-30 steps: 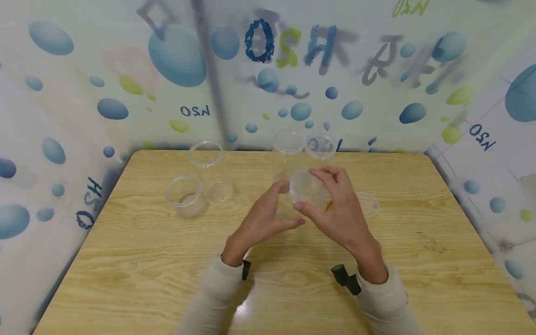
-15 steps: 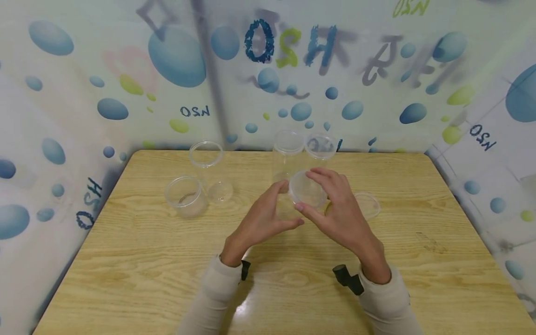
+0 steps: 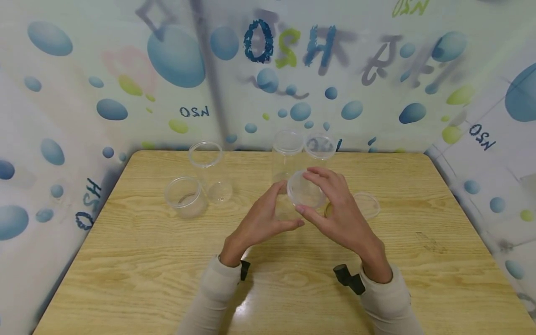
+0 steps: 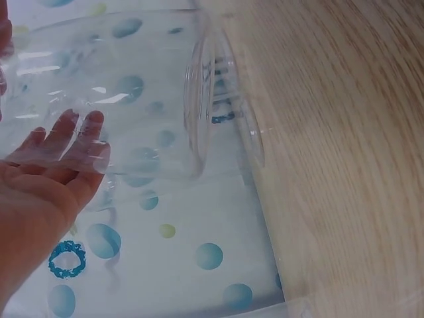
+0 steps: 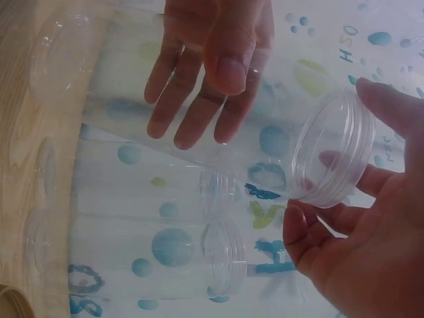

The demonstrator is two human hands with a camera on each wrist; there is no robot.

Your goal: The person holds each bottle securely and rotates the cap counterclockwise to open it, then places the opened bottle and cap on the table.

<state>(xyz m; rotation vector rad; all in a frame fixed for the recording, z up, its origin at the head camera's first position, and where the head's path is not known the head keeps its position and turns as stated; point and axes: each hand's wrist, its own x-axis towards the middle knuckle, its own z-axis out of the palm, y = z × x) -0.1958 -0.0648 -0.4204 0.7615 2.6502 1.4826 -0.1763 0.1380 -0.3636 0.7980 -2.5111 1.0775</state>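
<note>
A tall clear plastic jar (image 4: 146,86) is held up over the table, tilted so that its round clear lid (image 3: 302,190) faces the head camera. My left hand (image 3: 264,214) grips the jar's body, fingers on one side and thumb on the other; through the see-through wall its fingers show in the left wrist view. The right hand (image 3: 341,209) holds the lid by its rim, thumb on the near edge and fingertips on the far edge. In the right wrist view the ridged lid end sits between the right thumb and fingers.
Two tall clear jars (image 3: 286,160) stand at the back. Toward the left are a tall open jar (image 3: 206,165) and a short clear tub (image 3: 186,200). A clear ring-shaped piece (image 3: 378,207) and a gold-brown rounded thing (image 5: 13,303) lie by the right hand.
The right hand's fingers have shifted slightly left along the lid's rim, and the lid has moved slightly left with them. The left hand stays almost still around the jar.
</note>
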